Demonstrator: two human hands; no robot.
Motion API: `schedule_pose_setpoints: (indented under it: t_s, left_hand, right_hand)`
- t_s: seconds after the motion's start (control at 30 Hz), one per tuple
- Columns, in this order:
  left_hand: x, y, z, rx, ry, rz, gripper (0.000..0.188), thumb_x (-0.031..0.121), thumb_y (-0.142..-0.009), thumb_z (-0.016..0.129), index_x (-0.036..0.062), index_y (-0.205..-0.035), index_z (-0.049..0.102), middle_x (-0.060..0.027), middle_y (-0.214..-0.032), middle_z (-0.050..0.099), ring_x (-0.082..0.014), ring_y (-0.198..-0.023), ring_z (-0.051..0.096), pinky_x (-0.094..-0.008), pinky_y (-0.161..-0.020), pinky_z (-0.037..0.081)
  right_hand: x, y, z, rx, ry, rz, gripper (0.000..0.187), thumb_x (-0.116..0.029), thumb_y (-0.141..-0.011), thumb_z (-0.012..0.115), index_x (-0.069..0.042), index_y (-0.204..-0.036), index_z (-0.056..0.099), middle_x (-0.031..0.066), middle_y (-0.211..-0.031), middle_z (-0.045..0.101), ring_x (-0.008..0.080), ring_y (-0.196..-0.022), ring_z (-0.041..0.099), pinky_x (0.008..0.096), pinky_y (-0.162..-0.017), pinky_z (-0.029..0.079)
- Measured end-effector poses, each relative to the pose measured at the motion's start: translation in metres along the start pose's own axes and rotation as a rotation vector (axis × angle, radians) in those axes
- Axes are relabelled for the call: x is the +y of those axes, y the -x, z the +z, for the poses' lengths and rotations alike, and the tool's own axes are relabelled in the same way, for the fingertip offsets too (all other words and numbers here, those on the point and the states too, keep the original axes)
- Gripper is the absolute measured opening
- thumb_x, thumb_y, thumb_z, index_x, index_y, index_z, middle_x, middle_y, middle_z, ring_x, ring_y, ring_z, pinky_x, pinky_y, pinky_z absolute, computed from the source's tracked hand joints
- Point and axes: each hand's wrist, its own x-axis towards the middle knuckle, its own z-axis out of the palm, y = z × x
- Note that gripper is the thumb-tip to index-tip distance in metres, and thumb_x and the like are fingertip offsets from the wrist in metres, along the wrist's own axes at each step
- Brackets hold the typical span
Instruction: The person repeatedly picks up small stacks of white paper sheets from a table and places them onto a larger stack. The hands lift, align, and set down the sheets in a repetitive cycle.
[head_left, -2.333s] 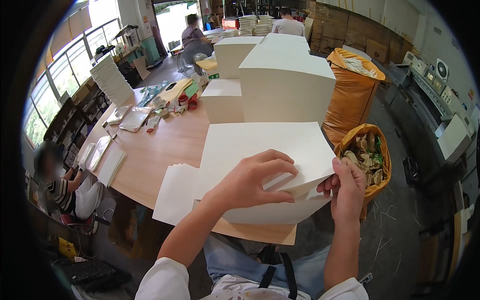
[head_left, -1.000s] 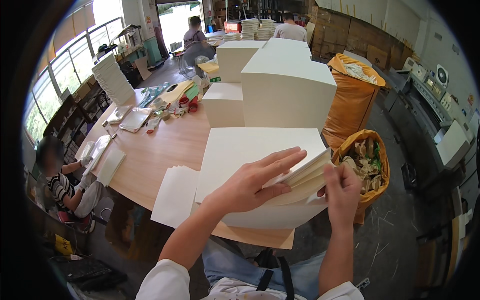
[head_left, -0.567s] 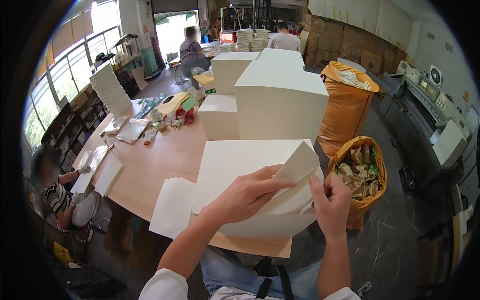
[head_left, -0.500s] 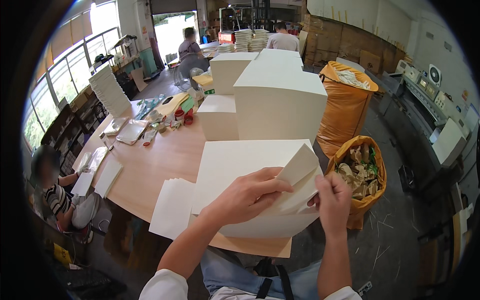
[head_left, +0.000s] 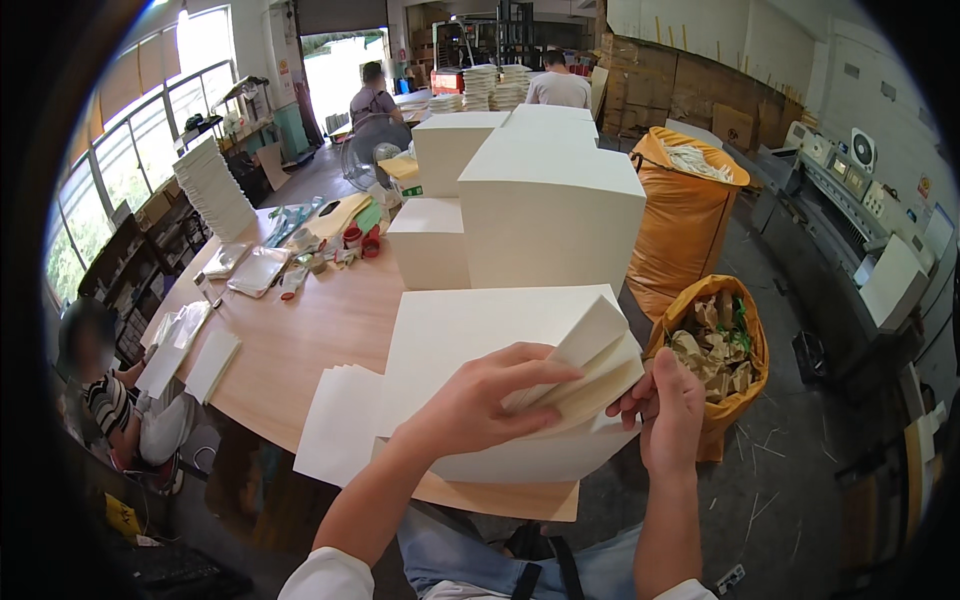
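Note:
A wide stack of white paper sheets point(head_left: 470, 320) lies before me at the table's near edge. My left hand point(head_left: 490, 395) rests on it and grips a bent-up batch of paper sheets point(head_left: 592, 335) at the right corner, thumb below and fingers over. The lifted sheets fan apart in layers. At the stack's right edge is my right hand point(head_left: 668, 415), its fingers curled close to the paper corner and its thumb raised. Whether anything is pinched in it is hidden. Several loose white sheets point(head_left: 335, 425) stick out left of the stack.
Taller white paper stacks point(head_left: 550, 225) stand just beyond. Tapes and plastic packs point(head_left: 260, 270) lie on the wooden table point(head_left: 300, 350) at left. Two orange sacks point(head_left: 680, 240) stand at right. A person point(head_left: 120, 400) sits at left handling sheets; two more people are far back.
My right hand has shifted slightly down and away from the lifted sheets, whose layers are spread wider. My left hand keeps its hold. The seated person's hands and sheet have moved up.

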Motion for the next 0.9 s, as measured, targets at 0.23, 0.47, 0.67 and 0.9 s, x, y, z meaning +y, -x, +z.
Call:
schedule_pose_setpoints:
  t_s: [0.23, 0.47, 0.67, 0.9]
  left_hand:
    - [-0.004, -0.001, 0.001, -0.015, -0.155, 0.158, 0.044, 0.012, -0.092, 0.088, 0.0136, -0.134, 0.075, -0.0124, -0.146, 0.068, -0.0351, -0.128, 0.069, -0.0423, -0.106, 0.057]
    - [-0.001, -0.001, 0.000, -0.033, -0.041, 0.044, 0.053, 0.010, -0.078, 0.099, 0.0153, -0.126, 0.079, -0.0091, -0.137, 0.072, -0.0313, -0.123, 0.071, -0.0422, -0.104, 0.059]
    - [0.001, -0.002, -0.001, -0.038, -0.018, 0.018, 0.050, 0.018, -0.086, 0.095, 0.0200, -0.132, 0.075, -0.0108, -0.135, 0.072, -0.0344, -0.117, 0.071, -0.0439, -0.099, 0.060]
    - [0.006, 0.000, 0.009, -0.044, -0.455, 0.323, 0.056, 0.026, -0.090, 0.089, 0.0249, -0.144, 0.071, -0.0111, -0.138, 0.072, -0.0339, -0.117, 0.071, -0.0451, -0.101, 0.060]
  right_hand:
    - [0.000, -0.005, 0.003, 0.016, -0.022, 0.016, 0.033, -0.021, -0.111, 0.066, -0.009, -0.081, 0.061, 0.0048, -0.068, 0.067, 0.0156, -0.060, 0.071, 0.0256, -0.052, 0.052]
    - [-0.002, -0.002, -0.001, -0.021, -0.029, 0.022, 0.035, -0.024, -0.111, 0.069, -0.008, -0.081, 0.062, 0.0024, -0.073, 0.069, 0.0111, -0.065, 0.071, 0.0232, -0.058, 0.049]
    - [0.029, 0.017, -0.031, 0.262, 0.577, -0.609, 0.019, -0.017, -0.098, 0.079, -0.004, -0.089, 0.068, 0.0097, -0.099, 0.074, 0.0233, -0.092, 0.070, 0.0376, -0.080, 0.054]
    - [0.017, 0.036, -0.014, -0.419, 1.028, -0.603, 0.037, -0.022, -0.086, 0.085, -0.007, -0.119, 0.082, 0.0148, -0.125, 0.075, 0.0390, -0.122, 0.065, 0.0509, -0.109, 0.046]
